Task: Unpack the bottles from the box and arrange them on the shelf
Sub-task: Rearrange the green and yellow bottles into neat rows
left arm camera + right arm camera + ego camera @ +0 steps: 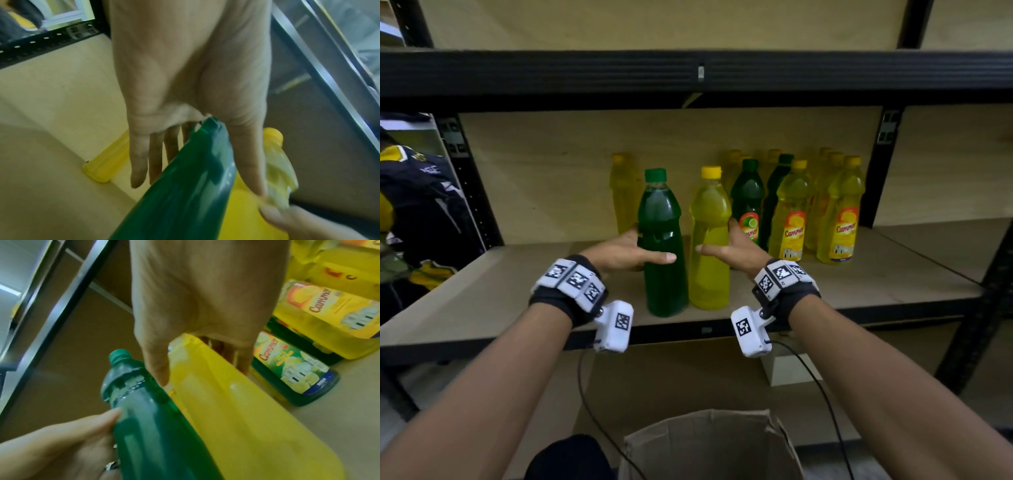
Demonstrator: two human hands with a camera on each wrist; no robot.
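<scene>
A green bottle and a yellow bottle, both without labels, stand upright side by side near the front of the wooden shelf. My left hand cups the green bottle: the thumb lies across its front and the straight fingers reach behind it. My right hand frames the yellow bottle the same way, thumb in front and fingers along its right side. The open cardboard box sits on the floor below; its inside is hidden.
Several labelled yellow and green bottles stand in rows at the back right. One yellow bottle stands alone behind the green one. The black beam of the upper shelf hangs overhead. Clothing fills the bay to the left.
</scene>
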